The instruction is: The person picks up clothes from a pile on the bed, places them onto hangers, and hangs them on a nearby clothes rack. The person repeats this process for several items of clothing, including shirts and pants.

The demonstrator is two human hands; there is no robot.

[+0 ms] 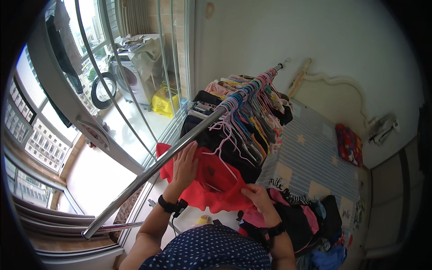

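A red garment [211, 182] hangs on a pale pink hanger [221, 152] near the close end of the hung clothes. My left hand [185, 165] lies with its fingers extended over the garment's left part, beside the metal clothes rail [190, 136]. My right hand [258, 197] pinches the garment's right edge between thumb and fingers. Beyond it, dark clothes [199, 126] and many others hang close together on the rail, their pink and blue hanger hooks crowded along it.
A bed [303, 135] stands at the right, with piled clothes [297, 219] on its near corner. At the left are a sliding door's bars, a washing machine [130, 77] with its door open, and a yellow bag [165, 103].
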